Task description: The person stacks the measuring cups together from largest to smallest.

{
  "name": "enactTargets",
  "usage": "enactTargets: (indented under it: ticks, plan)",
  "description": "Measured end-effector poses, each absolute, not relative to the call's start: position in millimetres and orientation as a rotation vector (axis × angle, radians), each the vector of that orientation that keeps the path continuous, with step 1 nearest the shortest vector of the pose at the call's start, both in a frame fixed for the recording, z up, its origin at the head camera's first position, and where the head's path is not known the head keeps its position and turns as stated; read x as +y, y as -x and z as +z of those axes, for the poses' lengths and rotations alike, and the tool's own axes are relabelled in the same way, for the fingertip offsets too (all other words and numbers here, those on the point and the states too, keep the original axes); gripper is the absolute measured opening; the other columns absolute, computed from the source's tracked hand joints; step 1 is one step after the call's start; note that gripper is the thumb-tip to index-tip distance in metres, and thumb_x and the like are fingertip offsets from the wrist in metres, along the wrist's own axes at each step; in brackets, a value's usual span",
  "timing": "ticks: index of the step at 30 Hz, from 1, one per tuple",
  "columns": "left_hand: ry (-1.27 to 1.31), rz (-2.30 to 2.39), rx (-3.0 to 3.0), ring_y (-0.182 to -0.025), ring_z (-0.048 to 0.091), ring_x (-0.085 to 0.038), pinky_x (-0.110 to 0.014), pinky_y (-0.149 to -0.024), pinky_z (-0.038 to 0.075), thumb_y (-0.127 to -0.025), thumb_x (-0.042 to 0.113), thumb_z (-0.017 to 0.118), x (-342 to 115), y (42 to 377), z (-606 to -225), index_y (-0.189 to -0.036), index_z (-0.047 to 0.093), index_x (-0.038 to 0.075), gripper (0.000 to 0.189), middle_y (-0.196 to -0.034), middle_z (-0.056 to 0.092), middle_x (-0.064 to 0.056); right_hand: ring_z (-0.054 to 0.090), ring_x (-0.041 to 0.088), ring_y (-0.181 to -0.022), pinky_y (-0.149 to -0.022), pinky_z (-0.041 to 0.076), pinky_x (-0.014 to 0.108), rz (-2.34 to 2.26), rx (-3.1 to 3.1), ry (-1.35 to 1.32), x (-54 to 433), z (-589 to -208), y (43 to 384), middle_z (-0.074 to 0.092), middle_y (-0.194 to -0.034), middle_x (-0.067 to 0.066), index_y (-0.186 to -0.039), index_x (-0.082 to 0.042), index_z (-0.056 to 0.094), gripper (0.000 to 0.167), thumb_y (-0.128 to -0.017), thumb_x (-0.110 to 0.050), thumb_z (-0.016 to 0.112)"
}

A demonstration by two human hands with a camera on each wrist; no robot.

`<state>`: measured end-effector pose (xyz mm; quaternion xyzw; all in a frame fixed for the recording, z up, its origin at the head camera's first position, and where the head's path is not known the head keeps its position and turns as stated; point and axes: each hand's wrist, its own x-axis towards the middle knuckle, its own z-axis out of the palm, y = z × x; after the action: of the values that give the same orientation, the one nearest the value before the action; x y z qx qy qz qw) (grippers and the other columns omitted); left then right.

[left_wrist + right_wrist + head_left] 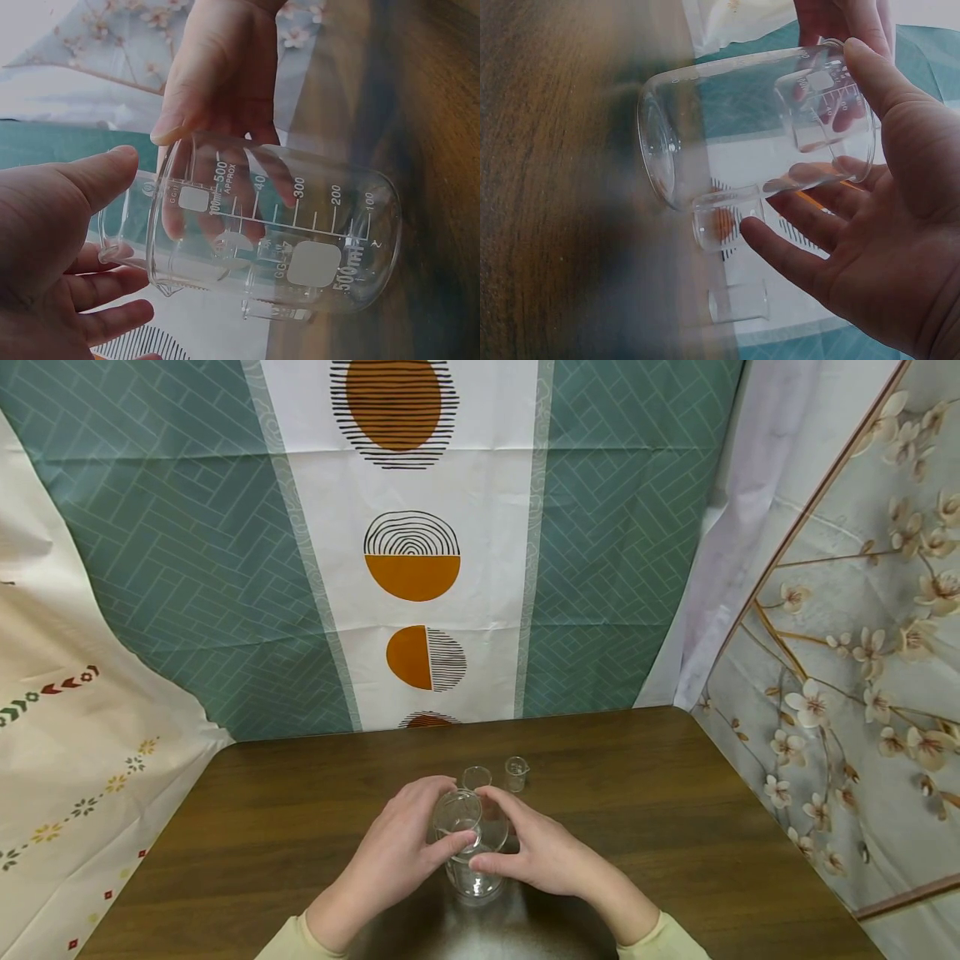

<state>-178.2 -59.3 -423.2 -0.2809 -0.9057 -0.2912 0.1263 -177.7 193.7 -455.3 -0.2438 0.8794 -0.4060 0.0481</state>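
A large clear glass beaker (337, 217), marked 500ml, stands upright on the table. My right hand (543, 852) holds it near the top, thumb at the rim and fingers spread along the far side. My left hand (401, 831) grips a smaller glass beaker (193, 199), printed 100ml, around its upper part. In the right wrist view the lower part of this smaller beaker (821, 109) sits inside the mouth of the large one, and its rim end sticks out above.
Two more small glass beakers stand behind the hands: one (477, 775) just beyond the large beaker, a smaller one (517, 774) to its right. The brown wooden table (300, 802) ends at a patterned hanging cloth (442, 610). Flowered cloth (847, 735) hangs on the right.
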Motion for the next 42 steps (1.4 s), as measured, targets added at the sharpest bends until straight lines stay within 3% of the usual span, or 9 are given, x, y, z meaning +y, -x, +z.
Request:
enactTargets:
  ticks: [17, 34, 42]
  plan:
    - [0.829, -0.831, -2.682, -0.135, 0.061, -0.028, -0.055, -0.112, 0.05, -0.094, 0.037, 0.091, -57.5, 180.4, -427.6, -0.142, 0.064, 0.008, 0.062, -0.14, 0.069, -0.005, 0.059, 0.021, -0.14, -0.109, 0.052, 0.057, -1.244, 2.671, 0.751, 194.1, -455.4, 177.6, 0.06, -0.154, 0.0, -0.168, -0.027, 0.039, 0.09, -0.097, -0.067, 0.077]
    - [0.863, -0.841, -2.684, -0.132, 0.063, -0.029, -0.056, -0.106, 0.053, -0.097, 0.041, 0.088, -55.6, 182.8, -429.4, -0.139, 0.066, 0.008, 0.058, -0.139, 0.068, -0.004, 0.059, 0.02, -0.141, -0.111, 0.051, 0.056, -1.258, 2.667, 0.771, 194.7, -455.6, 177.7, 0.062, -0.154, 0.002, -0.169, -0.026, 0.039, 0.09, -0.098, -0.066, 0.076]
    - [0.86, -0.826, -2.702, -0.131, 0.063, -0.028, -0.053, -0.106, 0.054, -0.093, 0.039, 0.091, -55.2, 184.8, -429.4, -0.138, 0.067, 0.007, 0.059, -0.138, 0.069, -0.003, 0.058, 0.02, -0.142, -0.111, 0.051, 0.056, -1.269, 2.659, 0.787, 194.9, -456.4, 178.0, 0.062, -0.154, 0.006, -0.168, -0.026, 0.039, 0.089, -0.098, -0.066, 0.076]
